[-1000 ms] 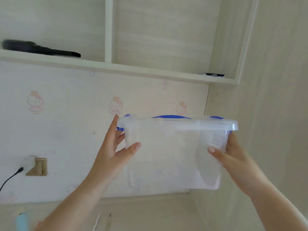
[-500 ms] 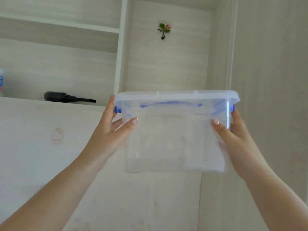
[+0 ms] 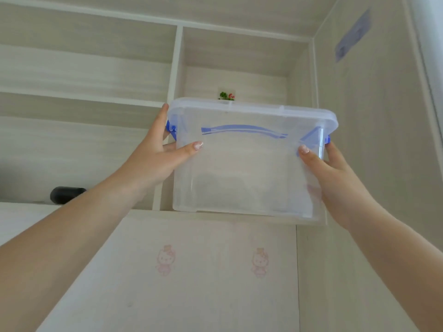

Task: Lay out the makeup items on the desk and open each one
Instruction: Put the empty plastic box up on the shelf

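Note:
A clear plastic storage box [image 3: 247,168] with a lid, blue side clips and a blue handle is held up at the level of a shelf [image 3: 215,215], its bottom edge right at the shelf's front lip. My left hand [image 3: 155,161] grips its left end, thumb across the front wall. My right hand [image 3: 333,180] grips its right end the same way. The box looks empty through its walls. No makeup items or desk are in view.
The shelf sits in a pale wooden unit with a vertical divider [image 3: 172,92] just left of the box and a side wall [image 3: 374,140] on the right. A black cylindrical object [image 3: 64,194] lies on the left shelf. A small flower sticker [image 3: 226,95] shows behind the box.
Both hands have lifted the box upward from below the shelf to shelf height, and my view has tilted up with it; the desk edge has dropped out of sight.

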A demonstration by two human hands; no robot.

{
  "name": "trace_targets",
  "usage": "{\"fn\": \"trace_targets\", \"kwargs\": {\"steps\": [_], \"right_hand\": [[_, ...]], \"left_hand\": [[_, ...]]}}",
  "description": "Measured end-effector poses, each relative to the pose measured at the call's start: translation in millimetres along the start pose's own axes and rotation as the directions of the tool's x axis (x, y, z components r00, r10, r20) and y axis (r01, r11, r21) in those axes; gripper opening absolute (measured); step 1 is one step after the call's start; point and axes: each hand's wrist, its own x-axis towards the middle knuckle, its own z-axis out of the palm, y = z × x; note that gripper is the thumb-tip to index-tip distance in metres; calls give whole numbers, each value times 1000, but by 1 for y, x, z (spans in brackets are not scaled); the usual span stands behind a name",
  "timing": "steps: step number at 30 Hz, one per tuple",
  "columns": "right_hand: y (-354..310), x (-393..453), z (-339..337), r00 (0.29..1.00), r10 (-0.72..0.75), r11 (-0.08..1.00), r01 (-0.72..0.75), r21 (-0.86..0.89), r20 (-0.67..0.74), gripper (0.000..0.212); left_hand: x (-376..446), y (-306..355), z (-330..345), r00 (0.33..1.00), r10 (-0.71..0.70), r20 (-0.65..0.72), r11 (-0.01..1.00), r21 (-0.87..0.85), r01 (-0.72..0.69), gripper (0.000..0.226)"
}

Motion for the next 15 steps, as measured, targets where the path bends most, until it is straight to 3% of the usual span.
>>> {"fn": "trace_targets", "kwargs": {"steps": [7, 12, 15], "right_hand": [[42, 54, 18, 998, 53, 999, -53, 10, -32, 53], [85, 75, 29, 991, 121, 993, -121, 9, -48, 83], [106, 86, 34, 988, 147, 989, -148, -16, -56, 87]], "left_hand": [[41, -45, 0, 999, 0, 32, 1000, -16, 0, 89], [50, -82, 7, 998, -25, 59, 999, -46, 27, 94], [52, -103, 11, 998, -58, 41, 997, -41, 59, 95]]}}
